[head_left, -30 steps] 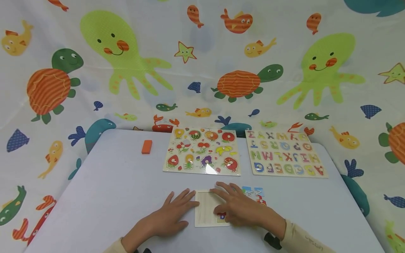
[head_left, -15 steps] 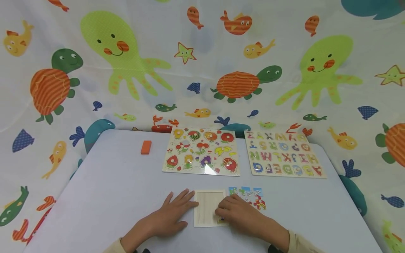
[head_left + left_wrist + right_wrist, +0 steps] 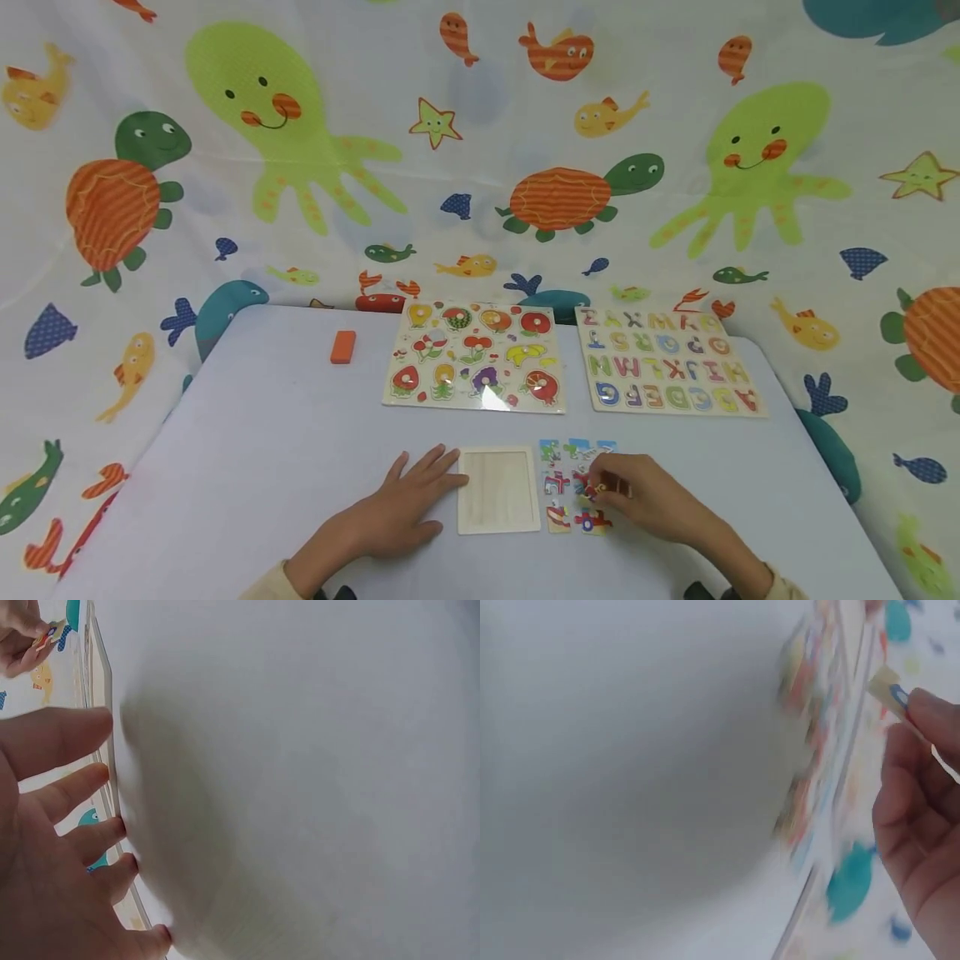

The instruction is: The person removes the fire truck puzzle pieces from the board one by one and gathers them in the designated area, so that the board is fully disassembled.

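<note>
My left hand [image 3: 397, 512] rests on the table with its fingers spread, and its index fingertip touches the left edge of a small wooden puzzle tray [image 3: 497, 492]. The tray's inside is bare wood. My right hand [image 3: 645, 496] pinches a jigsaw puzzle piece [image 3: 887, 686] between thumb and finger, raised off the table. From the head view, the hand is over the right side of a group of loose jigsaw pieces [image 3: 557, 518], which lie face up to the right of the tray. Fingers partly hide some of these pieces.
Behind the tray lie a fruit peg puzzle board [image 3: 457, 396] and, to its right, an alphabet puzzle board [image 3: 667, 392]. An orange block [image 3: 342, 347] sits at the back left. A sea-animal curtain [image 3: 480, 167] hangs beyond the white table [image 3: 262, 450].
My right hand has taken the jigsaw piece from the tray's lower right corner and moved right with it, over the loose pieces. My left hand has stayed at the tray's edge.
</note>
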The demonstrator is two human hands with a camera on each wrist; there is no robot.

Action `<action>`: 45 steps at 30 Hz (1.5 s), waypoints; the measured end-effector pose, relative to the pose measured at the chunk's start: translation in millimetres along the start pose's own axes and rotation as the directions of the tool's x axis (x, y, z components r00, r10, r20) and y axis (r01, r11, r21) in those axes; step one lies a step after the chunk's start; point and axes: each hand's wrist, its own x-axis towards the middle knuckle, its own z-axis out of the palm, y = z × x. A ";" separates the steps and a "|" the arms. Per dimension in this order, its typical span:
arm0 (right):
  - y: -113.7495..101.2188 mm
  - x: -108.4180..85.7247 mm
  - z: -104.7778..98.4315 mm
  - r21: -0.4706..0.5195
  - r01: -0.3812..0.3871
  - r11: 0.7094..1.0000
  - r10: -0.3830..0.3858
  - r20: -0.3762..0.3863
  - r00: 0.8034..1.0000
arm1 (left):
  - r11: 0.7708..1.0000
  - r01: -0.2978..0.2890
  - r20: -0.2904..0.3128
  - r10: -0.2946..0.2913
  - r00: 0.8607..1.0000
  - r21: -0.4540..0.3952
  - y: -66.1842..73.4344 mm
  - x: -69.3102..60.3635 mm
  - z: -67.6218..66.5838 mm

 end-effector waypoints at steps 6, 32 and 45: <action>23.4 -22.0 -17.1 0.061 -0.022 0.998 0.018 0.063 0.998 | 1.000 0.010 -0.004 -0.010 1.000 -0.006 -1.3 0.4 -0.7; 23.4 -22.8 5.8 -0.254 -0.090 0.963 0.096 0.013 0.995 | 1.000 0.009 -0.002 -0.009 1.000 -0.012 -2.3 -0.4 -1.3; 23.9 -24.2 15.0 -0.298 -0.122 0.947 0.124 -0.013 0.992 | 1.000 0.002 -0.009 -0.002 1.000 -0.029 -6.7 -3.0 2.5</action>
